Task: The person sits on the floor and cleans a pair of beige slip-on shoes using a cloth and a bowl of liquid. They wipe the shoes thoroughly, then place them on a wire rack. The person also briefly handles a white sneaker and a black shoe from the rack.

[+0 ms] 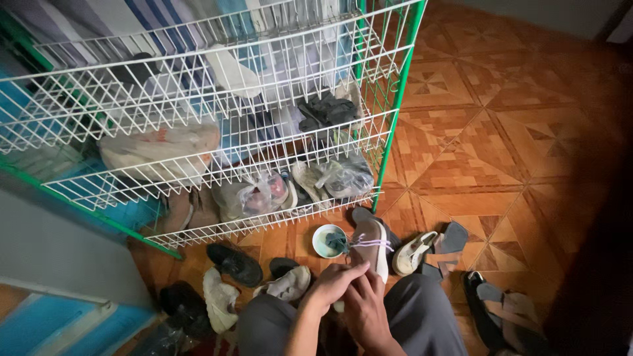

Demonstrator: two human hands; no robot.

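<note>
A grey-brown sneaker (pixel 369 238) with pale purple laces points away from me on the tiled floor. Both hands meet at its heel end, above my grey-trousered knees. My left hand (pixel 335 282) curls its fingers on the near part of the shoe. My right hand (pixel 364 310) lies against it from below and grips the same spot. A small white bowl (pixel 322 242) with a dark teal cloth lump (pixel 337 241) in it stands just left of the sneaker.
A white wire rack with green posts (pixel 394 105) holds bagged shoes and dark sandals. Loose shoes lie about: a black shoe (pixel 235 264), white ones (pixel 218 300), a cream sandal (pixel 413 253), grey sandals (pixel 501 310). Orange patterned tiles (pixel 501 132) stretch right.
</note>
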